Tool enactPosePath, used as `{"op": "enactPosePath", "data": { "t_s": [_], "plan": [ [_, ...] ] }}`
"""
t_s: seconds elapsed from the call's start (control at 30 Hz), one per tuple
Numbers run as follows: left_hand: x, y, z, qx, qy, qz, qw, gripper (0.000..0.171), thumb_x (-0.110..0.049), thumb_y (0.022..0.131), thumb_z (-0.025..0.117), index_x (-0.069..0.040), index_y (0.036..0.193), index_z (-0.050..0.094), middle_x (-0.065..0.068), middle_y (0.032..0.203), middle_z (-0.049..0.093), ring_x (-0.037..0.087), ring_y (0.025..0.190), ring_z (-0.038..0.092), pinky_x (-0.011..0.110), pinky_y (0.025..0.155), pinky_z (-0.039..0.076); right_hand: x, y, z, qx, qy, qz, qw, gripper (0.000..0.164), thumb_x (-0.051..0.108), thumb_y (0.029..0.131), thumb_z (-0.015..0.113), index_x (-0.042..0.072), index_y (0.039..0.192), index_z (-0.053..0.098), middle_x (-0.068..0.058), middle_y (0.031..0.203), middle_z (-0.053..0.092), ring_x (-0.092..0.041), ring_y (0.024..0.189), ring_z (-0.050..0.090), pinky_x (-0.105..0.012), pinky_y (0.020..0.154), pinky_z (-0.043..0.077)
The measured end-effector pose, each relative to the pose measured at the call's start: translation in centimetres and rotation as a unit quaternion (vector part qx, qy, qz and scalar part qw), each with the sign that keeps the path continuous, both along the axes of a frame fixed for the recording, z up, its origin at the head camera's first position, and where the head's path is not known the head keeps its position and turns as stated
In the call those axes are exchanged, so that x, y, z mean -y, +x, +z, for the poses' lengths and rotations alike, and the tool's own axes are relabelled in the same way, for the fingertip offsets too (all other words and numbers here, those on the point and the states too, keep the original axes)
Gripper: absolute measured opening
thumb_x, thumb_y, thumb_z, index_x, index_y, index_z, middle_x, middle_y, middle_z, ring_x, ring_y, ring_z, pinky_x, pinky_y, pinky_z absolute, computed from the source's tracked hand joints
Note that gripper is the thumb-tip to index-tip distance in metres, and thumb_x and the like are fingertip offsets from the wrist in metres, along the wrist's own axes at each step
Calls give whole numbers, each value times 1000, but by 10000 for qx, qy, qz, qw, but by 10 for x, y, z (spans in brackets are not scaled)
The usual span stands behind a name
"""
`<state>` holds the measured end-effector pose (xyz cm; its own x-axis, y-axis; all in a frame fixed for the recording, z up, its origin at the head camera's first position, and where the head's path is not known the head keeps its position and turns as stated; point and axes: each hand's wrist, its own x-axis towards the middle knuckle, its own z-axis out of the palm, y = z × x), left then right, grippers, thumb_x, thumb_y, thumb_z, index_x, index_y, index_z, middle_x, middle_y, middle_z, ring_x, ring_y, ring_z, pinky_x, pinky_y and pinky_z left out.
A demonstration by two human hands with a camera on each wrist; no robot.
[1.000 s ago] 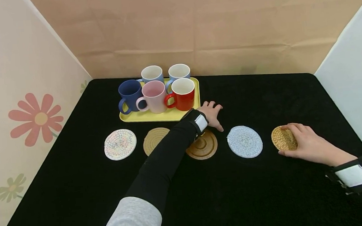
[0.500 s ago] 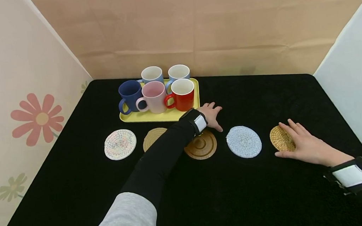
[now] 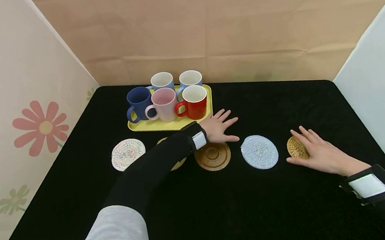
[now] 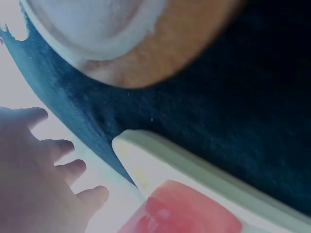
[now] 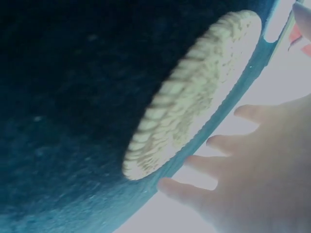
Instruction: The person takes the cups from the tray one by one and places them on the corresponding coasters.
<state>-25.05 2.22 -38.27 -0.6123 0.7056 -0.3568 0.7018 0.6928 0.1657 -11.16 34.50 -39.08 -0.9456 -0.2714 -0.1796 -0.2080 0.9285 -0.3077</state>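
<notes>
Right hand (image 3: 325, 155) over straw coaster (image 3: 295, 148), left hand (image 3: 215, 128) near wooden coaster (image 3: 213, 157) — both hands' fingers spread

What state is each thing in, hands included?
Left hand, spread, empty
Right hand, spread, empty
Tray, flat, loaded
Dark blue mug, upright
Pink mug, upright
Red mug, upright
Light blue mugs, both upright
White coaster, flat
Tan coaster, flat, partly hidden
Wooden coaster, flat
Blue coaster, flat
Yellow coaster, flat
</notes>
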Motion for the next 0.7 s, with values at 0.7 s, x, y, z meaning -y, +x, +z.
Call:
{"op": "enactPosePath", "data": {
  "t_s": [0.7],
  "plan": [
    [114, 42, 12, -123, 925, -27, 9956, 87, -70, 90, 43, -25, 157, 11, 7, 162, -1, 28, 147, 0, 50, 115, 12, 50, -25, 15, -661, 401, 937, 9926, 90, 57, 84, 67, 1, 147, 34, -30, 152, 25, -49, 135, 25, -68, 100, 27]
  ]
}}
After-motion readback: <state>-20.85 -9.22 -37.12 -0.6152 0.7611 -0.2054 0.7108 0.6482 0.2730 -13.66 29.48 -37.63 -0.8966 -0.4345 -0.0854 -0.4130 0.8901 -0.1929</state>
